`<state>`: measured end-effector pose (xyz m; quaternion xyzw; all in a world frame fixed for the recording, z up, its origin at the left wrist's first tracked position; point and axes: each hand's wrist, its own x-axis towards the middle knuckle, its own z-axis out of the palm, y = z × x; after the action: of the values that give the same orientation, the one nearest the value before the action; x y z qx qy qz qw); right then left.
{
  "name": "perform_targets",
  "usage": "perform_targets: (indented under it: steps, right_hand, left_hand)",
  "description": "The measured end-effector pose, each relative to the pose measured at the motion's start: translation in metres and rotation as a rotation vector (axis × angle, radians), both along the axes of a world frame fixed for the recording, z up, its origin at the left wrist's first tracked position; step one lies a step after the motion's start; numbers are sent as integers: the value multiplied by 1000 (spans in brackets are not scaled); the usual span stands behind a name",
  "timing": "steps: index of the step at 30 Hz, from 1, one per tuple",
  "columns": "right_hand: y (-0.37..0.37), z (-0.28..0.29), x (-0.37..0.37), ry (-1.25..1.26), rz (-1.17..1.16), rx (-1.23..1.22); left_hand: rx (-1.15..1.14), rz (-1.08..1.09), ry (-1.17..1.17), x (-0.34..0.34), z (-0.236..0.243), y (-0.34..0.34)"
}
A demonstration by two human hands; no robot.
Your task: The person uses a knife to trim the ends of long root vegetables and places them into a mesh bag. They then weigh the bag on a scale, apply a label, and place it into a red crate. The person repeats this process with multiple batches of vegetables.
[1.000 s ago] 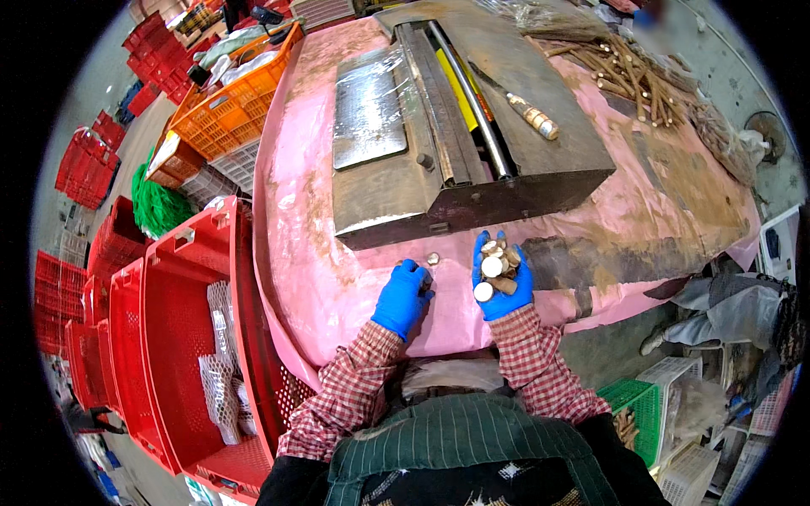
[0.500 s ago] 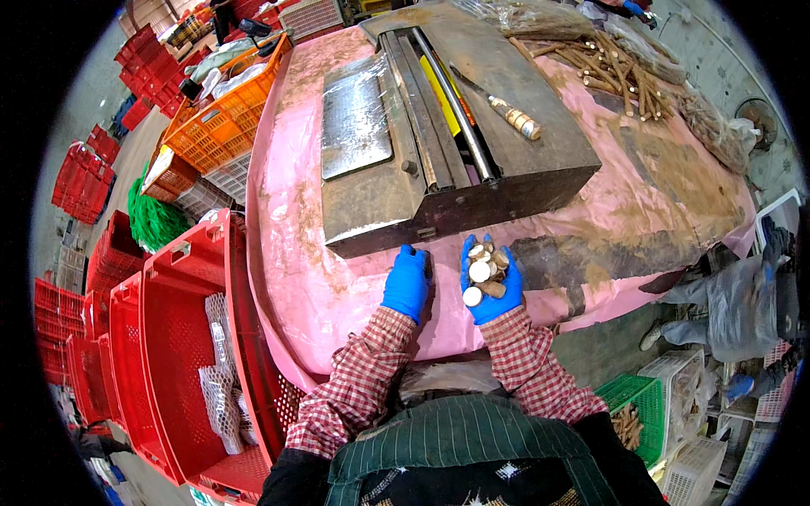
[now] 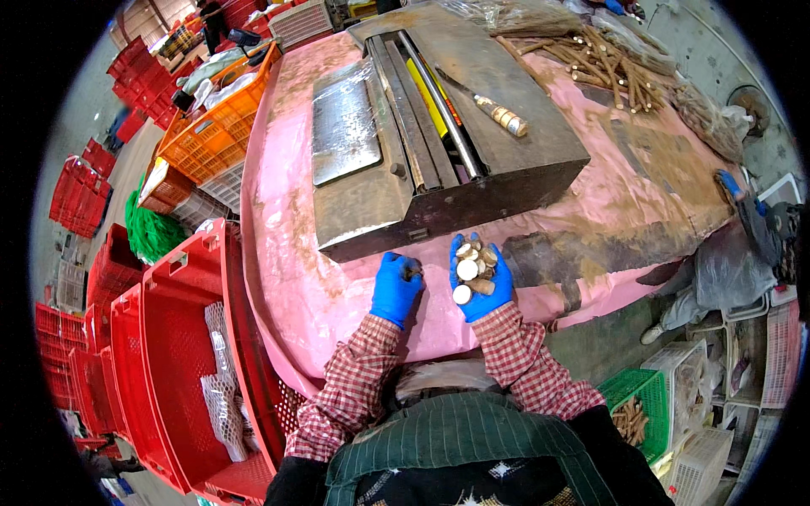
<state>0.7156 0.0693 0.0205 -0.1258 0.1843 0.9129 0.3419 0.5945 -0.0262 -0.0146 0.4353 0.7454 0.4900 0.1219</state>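
Note:
My right hand [image 3: 498, 299], in a blue glove, is cupped palm up around a heap of cut root slices [image 3: 483, 271]. They have pale round faces and brown rims. To its left, my left hand [image 3: 395, 295], also gloved in blue, has its fingers curled in. Something small and dark brown shows among those fingers, but I cannot make out what. Both hands are over the pink table cover, just in front of a dark metal box-like bench [image 3: 498, 198]. On the bench lie a knife [image 3: 504, 116] with a wrapped handle and a shiny metal plate [image 3: 346, 131].
Long brown roots [image 3: 607, 67] are piled at the far right of the pink-covered table [image 3: 283, 194]. At left stand a red crate [image 3: 181, 363] with netted bundles and an orange crate [image 3: 215, 135]. A green basket [image 3: 637, 405] holds root pieces at lower right. Another person's gloved hand [image 3: 730, 184] appears at right.
My left hand has turned and drawn slightly back from the bench, showing the dark bit in its fingers. The right hand still cups the slices. Another person's hand has come in at right.

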Motion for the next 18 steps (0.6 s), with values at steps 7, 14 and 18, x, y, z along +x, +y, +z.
perform_targets:
  steps: [7, 14, 18]
  right_hand:
    - [-9, 11, -6, 27, 16, 24]
    - [-26, 16, -24, 318, -35, 261]
    - [-31, 27, -25, 191, -160, 207]
  left_hand:
    - [565, 128, -1617, 5, 14, -22]
    - [716, 73, -1852, 36, 39, -8]
    - [679, 48, -1580, 38, 72, 8]
